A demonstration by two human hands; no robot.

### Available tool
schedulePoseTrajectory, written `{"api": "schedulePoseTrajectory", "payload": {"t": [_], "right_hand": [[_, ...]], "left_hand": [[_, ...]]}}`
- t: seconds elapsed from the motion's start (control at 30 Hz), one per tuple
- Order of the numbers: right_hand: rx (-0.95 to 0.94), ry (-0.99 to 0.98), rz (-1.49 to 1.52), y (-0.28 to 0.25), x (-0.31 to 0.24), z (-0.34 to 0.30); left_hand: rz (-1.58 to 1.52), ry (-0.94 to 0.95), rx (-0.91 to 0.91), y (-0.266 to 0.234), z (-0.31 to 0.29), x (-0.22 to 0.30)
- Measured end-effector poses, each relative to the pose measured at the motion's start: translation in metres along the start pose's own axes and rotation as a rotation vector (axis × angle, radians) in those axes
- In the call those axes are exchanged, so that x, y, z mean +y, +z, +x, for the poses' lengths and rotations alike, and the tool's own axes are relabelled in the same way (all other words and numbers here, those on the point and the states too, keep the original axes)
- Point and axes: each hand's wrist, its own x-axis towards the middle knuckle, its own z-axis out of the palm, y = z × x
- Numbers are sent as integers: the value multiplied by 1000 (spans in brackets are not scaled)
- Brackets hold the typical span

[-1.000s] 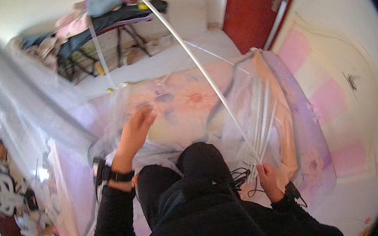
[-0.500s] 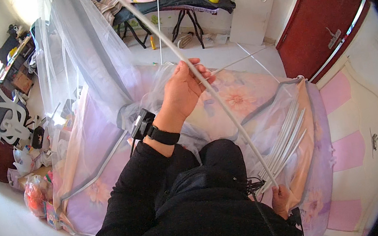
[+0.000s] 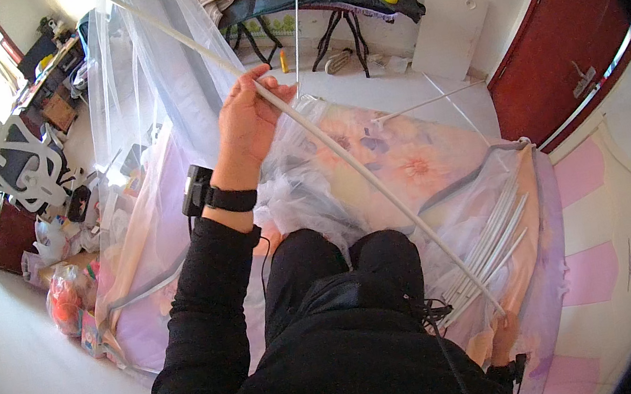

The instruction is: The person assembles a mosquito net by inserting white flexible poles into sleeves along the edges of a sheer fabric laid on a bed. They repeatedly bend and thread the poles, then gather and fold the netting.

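Observation:
A long white pole (image 3: 366, 175) slants across in front of me, from the upper left down to the lower right. Around its upper middle part, the fingers of my left hand (image 3: 245, 117) are curled. My right hand (image 3: 506, 336) grips the pole's lower end, low at the right. Beside that end, a bundle of white poles (image 3: 495, 238) lies on sheer white netting (image 3: 298, 191) with grey edging. The netting spreads over a floral bedspread (image 3: 418, 168) in pink, peach and purple. Part of the netting hangs upright (image 3: 157, 82) at the upper left.
Another white pole (image 3: 298, 30) stands upright before a black-legged table (image 3: 335, 8) heaped with cloth. More thin poles (image 3: 454, 105) jut out near the red door (image 3: 554, 35). Plastic bags (image 3: 67, 294) and an office chair (image 3: 22, 165) are at the left, a cream-and-pink headboard (image 3: 591, 219) at the right.
My left hand has moved left with the pole, whose upper end now shows. My right hand has shifted slightly right and down. The whole view has shifted a little.

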Motion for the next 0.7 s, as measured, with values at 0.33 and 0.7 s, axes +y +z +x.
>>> {"api": "schedulePoseTrajectory", "payload": {"t": [0.33,0.7], "right_hand": [[-49,-114,-35,-36,26,28],[-38,-584,-332,-90,-64,27]], "left_hand": [[-87,178,49,-51,22,61],[-170,128,698,-133,5,208]]}}
